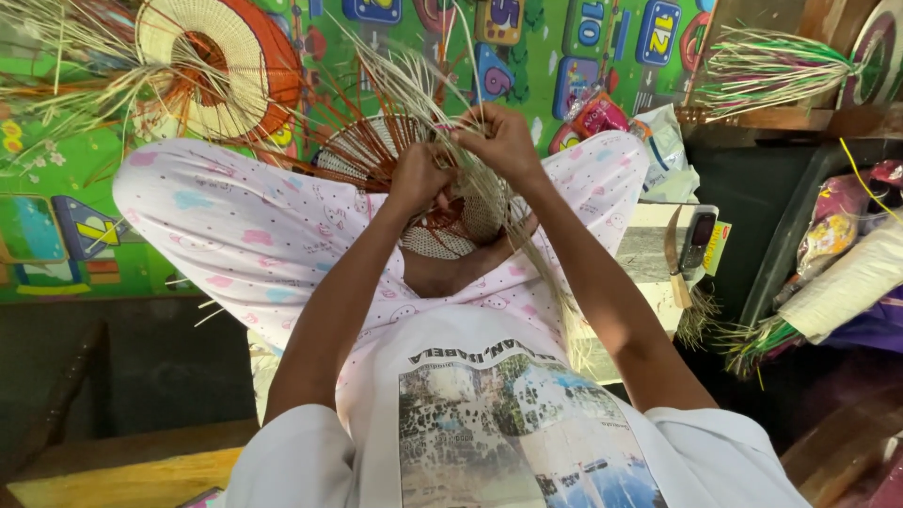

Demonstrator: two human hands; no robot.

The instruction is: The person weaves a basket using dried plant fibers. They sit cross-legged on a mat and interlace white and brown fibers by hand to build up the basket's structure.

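A half-woven round basket piece [376, 155] of cream and rust-red strips rests on my crossed legs in pink patterned trousers [245, 226]. Loose cream strands [414, 75] fan up and outward from its rim. My left hand [417, 177] pinches strands at the weave's near edge. My right hand [499, 141] grips a bunch of strands just to the right, fingers closed around them. The centre of the weave is partly hidden behind both hands.
A finished cream and orange woven disc [218, 66] lies on the green play mat [66, 169] at upper left. A bundle of green and pink strands [771, 71] sits on a shelf at right. A knife [673, 268] and phone [698, 240] lie on a low table.
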